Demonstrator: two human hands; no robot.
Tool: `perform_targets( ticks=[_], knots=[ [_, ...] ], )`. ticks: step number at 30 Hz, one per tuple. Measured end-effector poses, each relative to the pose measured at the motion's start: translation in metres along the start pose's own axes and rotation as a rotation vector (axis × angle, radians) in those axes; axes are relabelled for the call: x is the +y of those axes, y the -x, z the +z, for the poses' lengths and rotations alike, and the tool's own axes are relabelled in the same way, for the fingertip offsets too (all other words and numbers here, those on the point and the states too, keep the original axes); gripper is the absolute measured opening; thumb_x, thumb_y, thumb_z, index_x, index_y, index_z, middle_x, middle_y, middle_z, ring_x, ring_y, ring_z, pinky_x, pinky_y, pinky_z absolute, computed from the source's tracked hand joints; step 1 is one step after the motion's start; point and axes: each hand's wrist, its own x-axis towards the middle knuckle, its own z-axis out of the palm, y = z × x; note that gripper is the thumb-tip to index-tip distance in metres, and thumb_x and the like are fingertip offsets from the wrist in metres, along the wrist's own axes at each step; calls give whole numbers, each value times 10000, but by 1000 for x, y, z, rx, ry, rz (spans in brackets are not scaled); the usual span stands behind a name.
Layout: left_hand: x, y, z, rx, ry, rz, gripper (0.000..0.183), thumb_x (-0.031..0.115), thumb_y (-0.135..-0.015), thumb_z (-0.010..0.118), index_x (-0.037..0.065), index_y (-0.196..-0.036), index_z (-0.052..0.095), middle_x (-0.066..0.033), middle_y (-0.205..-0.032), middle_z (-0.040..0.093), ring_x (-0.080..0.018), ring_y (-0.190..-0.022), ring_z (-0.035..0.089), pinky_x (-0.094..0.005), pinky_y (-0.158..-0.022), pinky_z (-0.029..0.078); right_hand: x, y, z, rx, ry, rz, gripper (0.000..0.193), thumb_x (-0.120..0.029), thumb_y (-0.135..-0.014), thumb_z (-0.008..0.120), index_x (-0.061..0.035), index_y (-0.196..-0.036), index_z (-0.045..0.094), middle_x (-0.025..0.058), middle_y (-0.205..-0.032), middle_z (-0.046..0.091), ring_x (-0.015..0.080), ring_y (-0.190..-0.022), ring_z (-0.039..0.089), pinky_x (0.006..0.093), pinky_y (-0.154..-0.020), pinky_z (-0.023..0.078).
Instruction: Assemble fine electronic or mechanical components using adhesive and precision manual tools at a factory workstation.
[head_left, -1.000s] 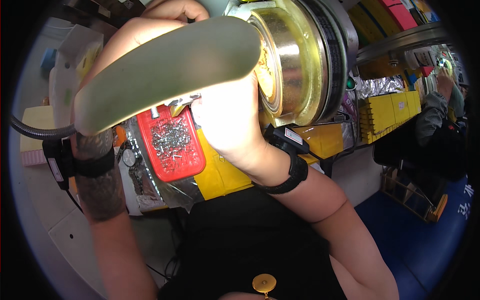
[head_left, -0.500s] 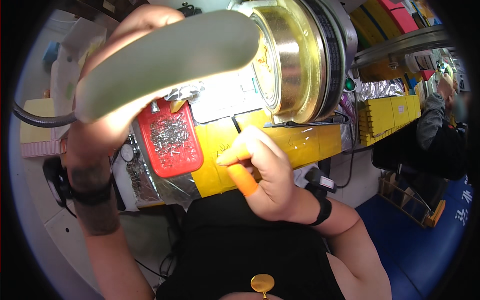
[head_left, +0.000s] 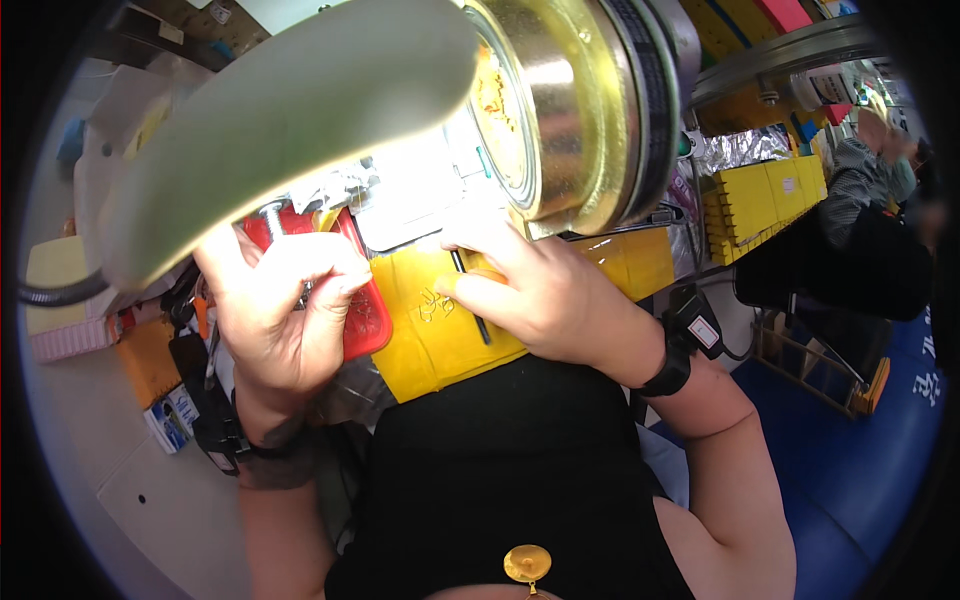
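Note:
My left hand (head_left: 285, 310) is closed, thumb pressed to curled fingers, over the red tray (head_left: 372, 325); anything held in the pinch is too small to make out. Small metal pieces showed in this tray earlier; my hand now covers most of it. My right hand (head_left: 545, 295) rests over the yellow work surface (head_left: 420, 365), thumb and forefinger apart, with orange covers on fingertips washed out by glare. A thin black stick (head_left: 483, 328) lies on the yellow surface, passing under the right thumb. Beside the thumb are several small bent wire pieces (head_left: 435, 306).
A lamp head (head_left: 300, 120) hangs over the left side, hiding part of the bench. A large brass-coloured round machine part (head_left: 580, 110) stands at the back. Yellow bins (head_left: 770, 200) are at the right, with another person (head_left: 860, 190) beyond them.
My left hand has come out from behind the lamp, down over the red tray. My right hand has moved up slightly, and its thumb and forefinger have parted. The view has shifted a little.

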Motion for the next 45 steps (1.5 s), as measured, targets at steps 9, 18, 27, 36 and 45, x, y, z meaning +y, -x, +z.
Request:
perform_targets(
  ticks=[9,18,27,36,45],
  knots=[
    [-11,2,1,44,18,4,89,-7,-778,749,40,-849,722,-170,-1140,630,-286,-1064,598,-379,-917,468,-6,-16,26,330,-148,57,350,102,-737,699,19,-1076,683,197,-1120,658,295,-889,669,340,-753,556],
    [-13,-2,8,88,3,2,88,-6,-779,747,38,-848,715,-185,-1210,573,-307,-1126,557,-394,-966,428,-14,-3,23,356,-107,113,235,78,-833,689,-11,-1050,693,200,-1115,667,257,-818,675,315,-737,559],
    [-16,-2,6,81,-25,5,87,-5,-779,746,37,-846,709,-199,-1279,516,-328,-1188,517,-409,-1014,387,-41,-2,-23,441,-287,-88,289,-61,-803,697,-13,-1086,724,220,-1253,621,206,-708,611,294,-599,505],
    [-6,1,10,73,-34,-12,86,-4,-780,744,36,-845,703,-214,-1349,459,-349,-1250,476,-424,-1063,346,-35,-12,-16,368,-375,38,291,-105,-800,676,-41,-1074,752,206,-1232,631,239,-774,650,332,-622,523],
    [-8,9,5,71,-38,-40,85,-3,-781,742,34,-843,697,-228,-1418,402,-370,-1311,436,-440,-1112,306,-35,-14,-14,439,-234,-79,288,-113,-771,688,-55,-1044,758,200,-1180,659,275,-813,684,331,-644,548]
  ],
)
